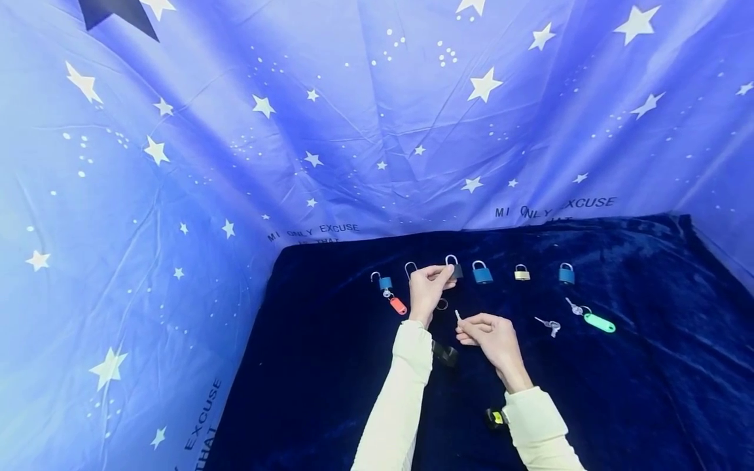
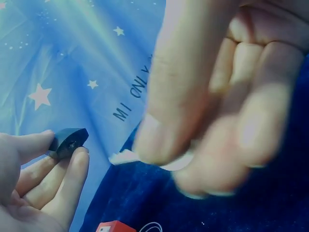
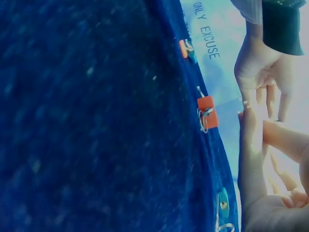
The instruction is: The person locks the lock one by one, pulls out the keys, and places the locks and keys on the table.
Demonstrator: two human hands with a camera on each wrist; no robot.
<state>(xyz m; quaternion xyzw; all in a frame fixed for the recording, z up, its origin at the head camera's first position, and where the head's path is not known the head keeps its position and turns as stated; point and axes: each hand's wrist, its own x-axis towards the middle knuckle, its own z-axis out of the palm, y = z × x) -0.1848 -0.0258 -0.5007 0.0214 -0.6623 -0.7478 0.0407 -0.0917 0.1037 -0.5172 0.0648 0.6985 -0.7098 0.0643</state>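
Note:
Raised above the dark cloth, my left hand (image 1: 425,293) grips a black padlock (image 1: 456,272) by its body between thumb and fingers. The padlock's shackle sticks up in the head view. In the left wrist view the underside of the black padlock (image 2: 71,141) shows its keyhole side. My right hand (image 1: 493,339) pinches a small key (image 1: 457,315), its blade pointing toward the padlock but apart from it. That key (image 2: 124,157) is partly covered by the thumb and blurred in the left wrist view. A ring (image 1: 442,304) lies between the hands.
An open blue padlock (image 1: 385,282) with a red tag (image 1: 398,305) lies left. A red padlock (image 3: 207,111) is mostly hidden behind my left hand. Rightward stand blue (image 1: 482,275), brass (image 1: 521,275) and blue padlocks (image 1: 567,275). Loose keys (image 1: 552,326) and a green tag (image 1: 599,322) lie nearer.

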